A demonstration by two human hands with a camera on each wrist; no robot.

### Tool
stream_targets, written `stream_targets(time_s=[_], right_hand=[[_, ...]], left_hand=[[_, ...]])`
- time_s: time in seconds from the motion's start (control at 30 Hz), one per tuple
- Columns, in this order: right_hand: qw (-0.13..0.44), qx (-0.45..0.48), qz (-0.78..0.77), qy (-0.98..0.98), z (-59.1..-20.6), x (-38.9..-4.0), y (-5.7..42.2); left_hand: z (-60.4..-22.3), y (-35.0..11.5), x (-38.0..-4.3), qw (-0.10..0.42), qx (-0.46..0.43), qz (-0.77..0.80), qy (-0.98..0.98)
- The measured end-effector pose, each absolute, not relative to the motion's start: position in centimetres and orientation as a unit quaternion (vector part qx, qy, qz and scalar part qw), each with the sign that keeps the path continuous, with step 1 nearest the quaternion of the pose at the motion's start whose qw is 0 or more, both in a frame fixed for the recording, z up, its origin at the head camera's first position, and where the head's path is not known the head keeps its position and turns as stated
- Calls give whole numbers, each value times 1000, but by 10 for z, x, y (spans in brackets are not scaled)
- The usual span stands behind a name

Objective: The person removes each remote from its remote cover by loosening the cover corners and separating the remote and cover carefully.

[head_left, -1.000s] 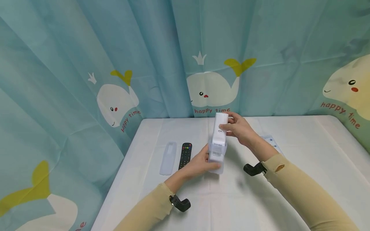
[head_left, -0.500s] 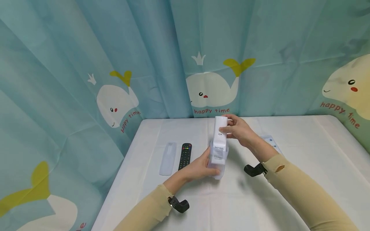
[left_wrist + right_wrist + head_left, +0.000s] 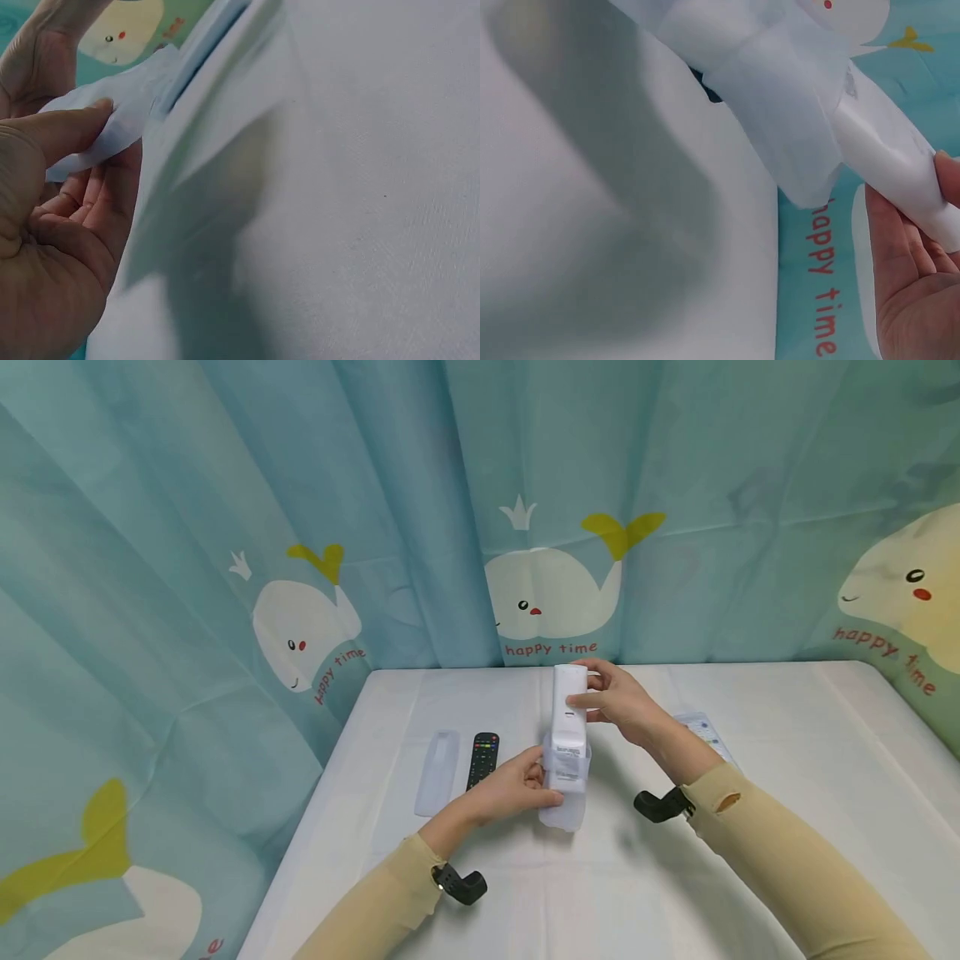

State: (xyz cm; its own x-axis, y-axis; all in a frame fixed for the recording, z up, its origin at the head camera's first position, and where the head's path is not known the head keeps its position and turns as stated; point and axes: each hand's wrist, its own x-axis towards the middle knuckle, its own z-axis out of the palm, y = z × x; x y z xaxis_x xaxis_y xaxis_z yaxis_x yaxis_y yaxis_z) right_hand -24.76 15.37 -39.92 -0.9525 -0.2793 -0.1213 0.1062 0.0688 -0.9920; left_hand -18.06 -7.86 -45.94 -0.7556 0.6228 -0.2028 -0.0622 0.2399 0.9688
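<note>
A white remote control [image 3: 570,714] is held up over the table, its back with a printed label facing the head camera. Its lower part sits inside a translucent silicone sleeve [image 3: 564,814], whose bottom end hangs below the remote. My right hand [image 3: 626,706] grips the remote's upper end between thumb and fingers, also seen in the right wrist view, where the remote [image 3: 892,150] emerges from the loose sleeve [image 3: 780,112]. My left hand [image 3: 506,789] pinches the sleeve's left side. In the left wrist view, the left thumb [image 3: 67,131] presses on the sleeve [image 3: 131,97].
To the left, a black remote control [image 3: 483,756] and another translucent sleeve [image 3: 437,774] lie on the white table [image 3: 495,902]. Partly behind the right forearm is a flat, pale blue-and-white item [image 3: 703,731]. A whale-print curtain [image 3: 420,527] hangs behind the table.
The remote and sleeve have come slightly down, towards me. My left hand has shifted its hold a little, baring more of the sleeve's lower end. The right hand keeps its grip.
</note>
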Motion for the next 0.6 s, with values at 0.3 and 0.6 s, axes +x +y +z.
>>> stream_targets(time_s=[0.3,0.6], right_hand=[[137,-57,-688,710,-404,-248,156],[144,-62,-689,707,-405,-249,155]], left_hand=[[-463,-82,-179,321,223,590,707],[-459,-86,-177,349,235,577,700]])
